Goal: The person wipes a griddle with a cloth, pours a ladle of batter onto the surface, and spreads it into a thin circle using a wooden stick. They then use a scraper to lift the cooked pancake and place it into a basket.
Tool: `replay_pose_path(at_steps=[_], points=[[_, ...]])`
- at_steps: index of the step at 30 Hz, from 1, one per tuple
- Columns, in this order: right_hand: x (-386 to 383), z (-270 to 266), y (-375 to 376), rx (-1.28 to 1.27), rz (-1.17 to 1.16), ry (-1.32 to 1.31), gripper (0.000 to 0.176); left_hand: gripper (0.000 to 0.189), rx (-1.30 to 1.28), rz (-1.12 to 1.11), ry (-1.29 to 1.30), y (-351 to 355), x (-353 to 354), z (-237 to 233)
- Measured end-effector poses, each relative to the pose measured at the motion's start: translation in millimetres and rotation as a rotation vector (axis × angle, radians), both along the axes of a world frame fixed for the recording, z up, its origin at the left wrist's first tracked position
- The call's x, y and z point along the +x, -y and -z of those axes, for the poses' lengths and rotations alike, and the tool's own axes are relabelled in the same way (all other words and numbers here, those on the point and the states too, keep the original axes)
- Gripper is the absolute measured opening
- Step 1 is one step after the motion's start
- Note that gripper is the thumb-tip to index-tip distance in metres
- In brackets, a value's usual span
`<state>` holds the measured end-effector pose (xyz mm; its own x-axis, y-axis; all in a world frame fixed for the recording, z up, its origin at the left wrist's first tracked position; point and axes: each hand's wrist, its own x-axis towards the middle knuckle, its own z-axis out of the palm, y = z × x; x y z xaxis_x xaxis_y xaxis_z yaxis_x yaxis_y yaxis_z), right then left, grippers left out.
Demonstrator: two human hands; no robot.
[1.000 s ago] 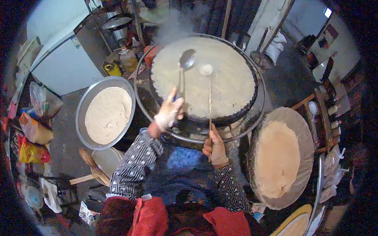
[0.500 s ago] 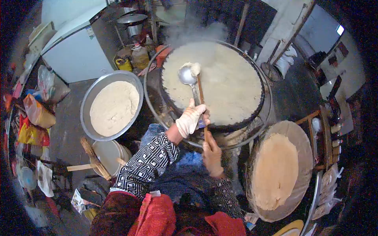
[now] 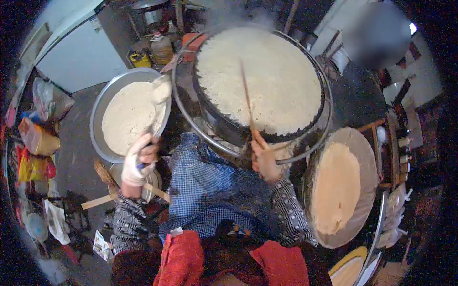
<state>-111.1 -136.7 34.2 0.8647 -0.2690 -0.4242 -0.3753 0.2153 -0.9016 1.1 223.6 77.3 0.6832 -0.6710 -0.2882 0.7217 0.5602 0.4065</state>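
Observation:
My left hand [image 3: 139, 161], in a pale glove, is closed around the handle of a metal ladle [image 3: 161, 90]. The ladle's bowl is smeared by motion and sits at the right side of a wide metal basin [image 3: 97, 105] of pale batter [image 3: 126, 114]. My right hand [image 3: 265, 159] grips a thin wooden stick [image 3: 246, 93], which points away over a large round griddle [image 3: 220, 125]. A pale sheet of batter [image 3: 262, 76] covers most of the griddle, its edge ragged, with steam at the back.
A metal ring [image 3: 177, 95] surrounds the griddle. To the right, a round board [image 3: 365, 190] bears a tan flatbread [image 3: 336, 186]. A bucket [image 3: 155, 178] with wood pieces stands below the basin. A white freezer [image 3: 78, 59] and an oil jug [image 3: 161, 47] are behind. A blurred shape [image 3: 377, 35] appears upper right.
My left hand has swung the ladle left from above the griddle to the basin. The stick, still in my right hand, is now apart from the ladle. The view has shifted slightly.

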Motion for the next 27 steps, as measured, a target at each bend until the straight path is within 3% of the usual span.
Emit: replay_pose_path(at_steps=[2,7,8,10,11,12,14,16,17,20,21,23,24,27], points=[[14.8,9.3,-16.0,0.018,0.019,0.011,0.046,0.01,0.23,-0.245,0.021,-29.7,2.8,22.2],[47.2,36.8,-52.6,0.168,-0.056,0.125,0.045,0.013,0.467,-0.334,0.071,-114.4,30.4,137.9],[44.6,18.9,-54.2,0.196,-0.095,-0.051,0.045,0.013,0.464,-0.325,0.07,-121.7,30.2,154.9],[37.5,11.0,-57.6,0.223,-0.103,0.064,0.044,0.014,0.635,-0.262,0.038,-133.3,35.2,184.0],[30.7,14.6,-53.2,0.082,-0.045,0.14,0.047,0.021,0.892,-0.061,0.115,-145.1,44.1,198.3],[19.5,7.3,-34.9,0.054,0.039,0.185,0.048,0.021,0.892,-0.053,0.109,-138.8,45.2,202.4],[-2.9,-6.9,1.8,-0.018,0.202,0.276,0.05,0.036,1.966,-0.009,1.052,-111.6,56.7,211.5],[-25.8,18.8,65.2,-0.213,0.376,0.279,0.048,0.05,1.969,-0.137,1.534,-48.4,62.5,137.0],[-36.1,20.3,89.0,-0.002,0.391,0.237,0.048,0.052,1.913,-0.06,1.643,-13.3,69.5,105.4],[-36.8,33.4,95.4,-0.138,0.272,0.168,0.046,0.055,1.689,0.104,2.204,57.3,89.0,66.8],[-40.0,38.8,92.1,-0.241,0.214,0.164,0.045,0.055,1.572,0.236,2.236,77.6,89.9,59.3],[-46.6,49.2,89.6,-0.355,0.201,0.172,0.044,0.051,1.335,0.243,2.339,100.2,105.8,83.7],[-48.4,49.0,90.8,-0.324,0.209,0.162,0.043,0.045,1.302,0.388,2.313,102.6,121.4,103.6],[-48.6,44.2,76.8,-0.15,0.171,0.101,0.042,0.041,1.6,0.481,2.39,102.8,127.6,139.0]])
